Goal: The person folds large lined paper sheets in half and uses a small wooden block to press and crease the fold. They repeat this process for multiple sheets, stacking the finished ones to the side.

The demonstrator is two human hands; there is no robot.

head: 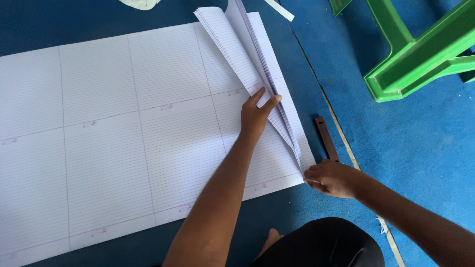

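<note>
The large paper sheet (123,133) is showing white, ruled with fine pale grey-violet lines and crossed by thin pinkish-purple lines that are dividing it into rectangular panels, each carrying a small purple mark near its edge. At the sheet's right edge, the lifted stack of sheets (257,64) is showing the same white with the same fine ruling. Around the sheet, the floor covering (420,148) is lying deep blue. Just right of the sheet, a narrow bar (326,138) is looking dark brown. Farther right of the sheet, the plastic chair frame (420,54) is glowing bright green. Below the sheet's lower right corner, the garment (326,244) is showing black.
</note>
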